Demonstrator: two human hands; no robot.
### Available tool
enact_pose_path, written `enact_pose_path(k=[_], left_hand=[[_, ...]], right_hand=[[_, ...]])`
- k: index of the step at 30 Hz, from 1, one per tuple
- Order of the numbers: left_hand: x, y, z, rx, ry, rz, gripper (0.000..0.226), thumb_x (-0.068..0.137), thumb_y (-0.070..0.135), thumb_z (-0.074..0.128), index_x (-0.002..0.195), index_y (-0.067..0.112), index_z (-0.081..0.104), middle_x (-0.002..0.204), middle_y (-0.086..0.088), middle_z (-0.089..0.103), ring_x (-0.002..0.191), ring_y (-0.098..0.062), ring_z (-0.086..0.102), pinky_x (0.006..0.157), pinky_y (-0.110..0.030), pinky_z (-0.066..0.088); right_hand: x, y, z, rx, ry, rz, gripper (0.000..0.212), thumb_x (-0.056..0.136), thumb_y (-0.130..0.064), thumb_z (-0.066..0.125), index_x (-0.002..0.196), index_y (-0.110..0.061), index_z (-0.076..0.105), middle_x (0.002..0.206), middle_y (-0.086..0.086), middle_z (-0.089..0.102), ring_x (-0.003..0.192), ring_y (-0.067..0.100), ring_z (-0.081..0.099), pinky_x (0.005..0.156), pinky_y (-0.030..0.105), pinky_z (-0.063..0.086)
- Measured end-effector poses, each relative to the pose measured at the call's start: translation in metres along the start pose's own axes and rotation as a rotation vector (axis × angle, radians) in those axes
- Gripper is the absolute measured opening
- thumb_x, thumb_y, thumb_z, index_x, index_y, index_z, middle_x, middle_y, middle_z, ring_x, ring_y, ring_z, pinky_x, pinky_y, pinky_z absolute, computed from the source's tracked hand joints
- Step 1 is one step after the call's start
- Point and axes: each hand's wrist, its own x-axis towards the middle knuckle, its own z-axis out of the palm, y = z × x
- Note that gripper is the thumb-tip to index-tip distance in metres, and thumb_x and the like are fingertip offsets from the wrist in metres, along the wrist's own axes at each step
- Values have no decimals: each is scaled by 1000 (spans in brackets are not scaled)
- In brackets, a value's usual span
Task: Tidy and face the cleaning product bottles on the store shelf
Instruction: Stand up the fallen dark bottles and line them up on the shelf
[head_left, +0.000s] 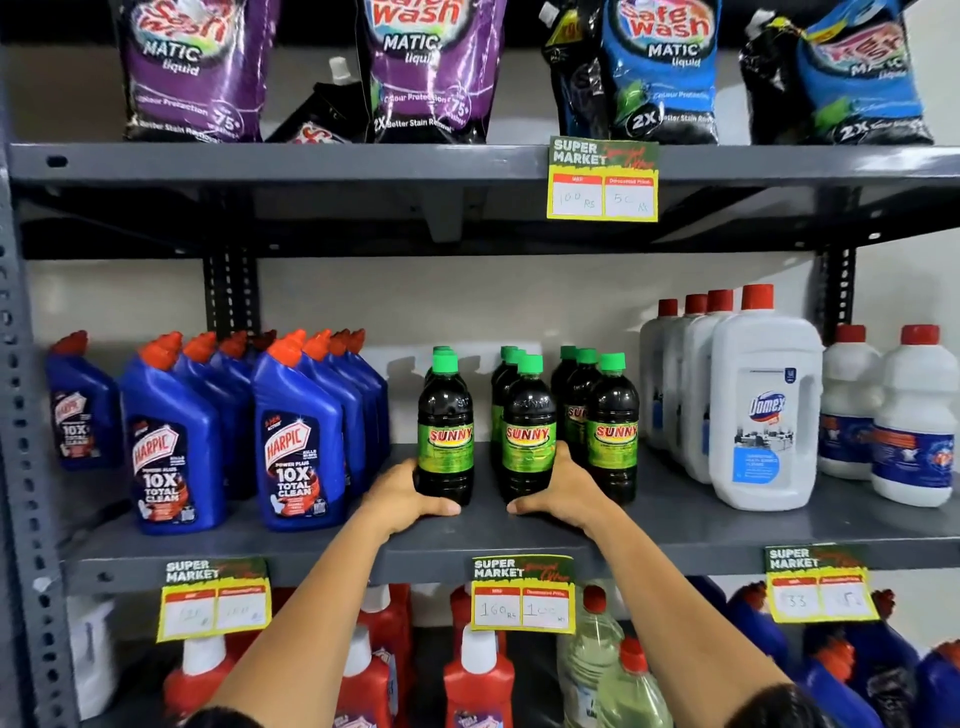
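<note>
Three rows of dark Sunny bottles with green caps stand on the middle shelf (332, 540). My left hand (402, 493) wraps the base of the front bottle of the left row (445, 431), label facing out. My right hand (563, 488) wraps the base of the front bottle of the middle row (527, 431), also label forward. The right row's front bottle (613, 431) stands free beside my right hand. Both held bottles are upright on the shelf near its front.
Blue Harpic bottles (298, 447) stand left of the Sunny rows, white Domex bottles (761, 410) to the right. Detergent pouches (431, 67) fill the upper shelf; red and blue bottles sit below. Price tags (523, 592) hang from the shelf edges.
</note>
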Motion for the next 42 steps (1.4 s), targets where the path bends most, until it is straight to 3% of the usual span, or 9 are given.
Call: enact_pose_path(k=[7,15,25,28,30,31,33,35,42], left_hand=[[3,-2,2,15,22,18,72,53,32,90,117,27,58,112,4,67,106,-17,61,92,-32,46],[3,-3,2,31,19,31,69,55,33,89,116,28,58,116,2,68,100,-15,60,87,-31,45],[2,-1,2,43,9,31,73,57,32,89,122,23,56,121,-1,66,104,-17,58,92,-33,45],[2,0,1,44,2,29,74,58,32,88,123,22,55,120,-1,65,108,-20,58,96,-35,45],[3,1,2,34,-3,37,72,58,31,88,121,23,55,118,-1,65,103,-18,57,92,-33,44],[2,1,2,27,-7,40,69,59,30,88,119,24,55,117,0,65,102,-17,57,91,-32,43],[1,1,2,10,-14,51,62,60,28,88,112,29,55,114,1,65,101,-16,57,90,-32,43],[1,2,3,7,-11,61,61,60,27,88,111,30,55,113,2,65,101,-16,57,90,-32,43],[-3,5,2,29,-12,32,68,61,28,88,122,24,58,119,-1,66,110,-21,58,99,-37,44]], right_hand=[[1,3,-1,3,12,-10,96,49,-29,92,128,-16,39,116,2,62,101,16,54,85,27,42],[4,4,-1,18,-7,14,96,49,-27,92,130,-17,41,115,0,62,102,16,54,87,27,41],[-7,-2,-4,-62,-20,20,96,56,-29,90,134,-11,37,127,7,59,120,25,54,96,32,43],[-29,9,-14,-86,219,21,78,59,-31,88,120,-12,43,108,7,59,109,28,58,85,31,45],[-37,22,-35,-100,464,34,81,56,-30,90,114,-10,38,113,13,52,108,33,54,89,40,46],[-37,27,-47,-102,494,60,89,54,-29,91,119,-8,34,122,17,47,114,36,50,95,44,44],[-30,32,-69,-4,342,120,107,53,-27,92,134,-6,25,137,19,40,126,36,43,104,44,39],[-20,35,-77,50,179,110,111,55,-25,92,139,-7,22,138,14,48,128,30,46,103,37,40],[-2,47,-73,-75,210,115,97,53,-30,90,131,-8,36,126,11,61,118,28,55,90,31,44]])
